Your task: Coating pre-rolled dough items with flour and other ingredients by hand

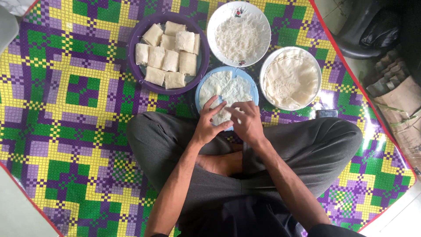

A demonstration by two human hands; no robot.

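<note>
A thin white wrapper sheet (228,90) lies spread on a blue plate (253,89) just in front of my crossed legs. My left hand (207,123) and my right hand (246,122) both rest on the wrapper's near edge, fingers pinching and folding it over a filling I cannot see. A purple bowl (133,57) at the back left holds several folded white rolls (169,55). A white plate (212,19) carries fine white noodles (239,37). A white bowl (264,70) on the right holds a stack of wrappers (290,80).
Everything sits on a checked yellow, green and purple mat (66,109) with a red border. A small dark object (326,113) lies by my right knee. Off the mat at right are a black item (368,30) and brown cartons (401,105).
</note>
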